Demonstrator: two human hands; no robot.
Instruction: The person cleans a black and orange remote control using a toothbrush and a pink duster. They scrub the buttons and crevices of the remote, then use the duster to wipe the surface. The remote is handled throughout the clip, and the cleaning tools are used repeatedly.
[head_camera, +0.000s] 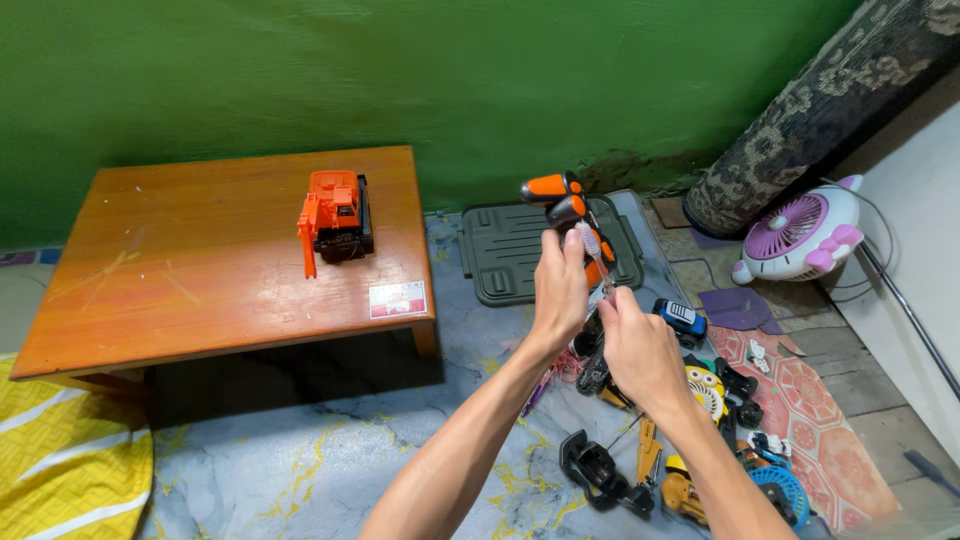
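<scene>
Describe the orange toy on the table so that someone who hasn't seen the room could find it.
Find the low wooden table against the green wall. The orange toy excavator stands near its far right corner. It is the only toy on the tabletop; the others lie on the floor.

Head-worn view, looking down, near hands (600, 310)

Our left hand (560, 290) grips a screwdriver (575, 215) by its orange-black handle, and our right hand (640, 350) closes on its shaft. An orange toy digger (337, 215) stands near the table's (200, 290) far right corner.
</scene>
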